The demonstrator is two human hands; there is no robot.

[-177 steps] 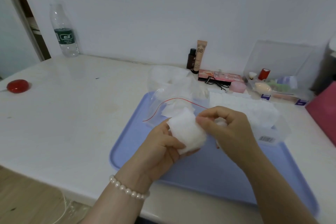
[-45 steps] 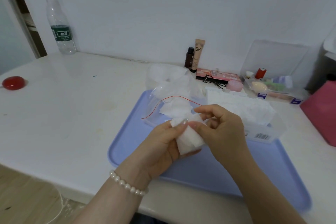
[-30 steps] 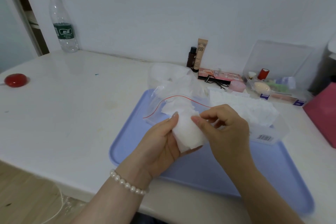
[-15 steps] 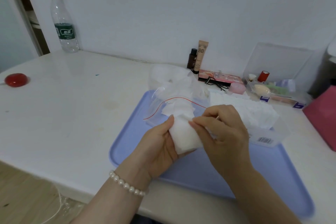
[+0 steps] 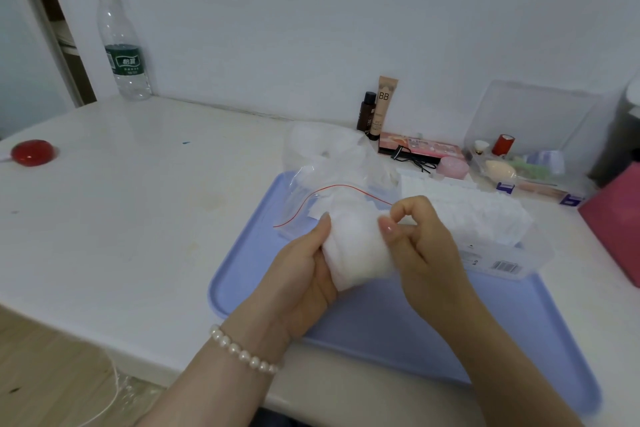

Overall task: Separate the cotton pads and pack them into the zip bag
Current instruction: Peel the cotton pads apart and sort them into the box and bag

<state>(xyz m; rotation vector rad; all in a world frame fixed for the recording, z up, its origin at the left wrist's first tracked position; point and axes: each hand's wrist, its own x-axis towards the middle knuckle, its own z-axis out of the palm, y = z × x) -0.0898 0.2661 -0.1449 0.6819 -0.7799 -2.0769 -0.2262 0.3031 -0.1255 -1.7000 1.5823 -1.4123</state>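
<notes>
At the far left of the white tabletop (image 5: pixel 138 218) we see a small red round object (image 5: pixel 33 152), and behind it, against the wall, an upright clear water bottle (image 5: pixel 123 48) with a green label. Nearer the middle, our left hand (image 5: pixel 301 281), with a pearl bracelet (image 5: pixel 242 355) on the wrist, is wrapped around a stack of white cotton pads (image 5: pixel 356 250), thumb along its left edge and fingers hidden beneath. The stack is held above the near half of the light blue tray (image 5: pixel 381 329). Just behind it lies the clear zip bag (image 5: pixel 311 204) with its red seal line, partly on the tray's far left corner; some white pads already show inside it, and its mouth looks open, though the plastic makes that hard to judge. Behind the bag, against the wall, stand a dark small bottle (image 5: pixel 367 111) and a beige BB cream tube (image 5: pixel 382 106). Our right hand (image 5: pixel 426 253) pinches the top right edge of the stack between thumb and forefinger, the other fingers curled in. Beyond this hand a clear plastic box (image 5: pixel 498 256) holding a row of white pads rests on the tray's far right part. Farther right we make out a pink makeup palette (image 5: pixel 419 149), a clear organiser (image 5: pixel 530 156) with small cosmetics, and a pink box (image 5: pixel 616 215) at the edge.
</notes>
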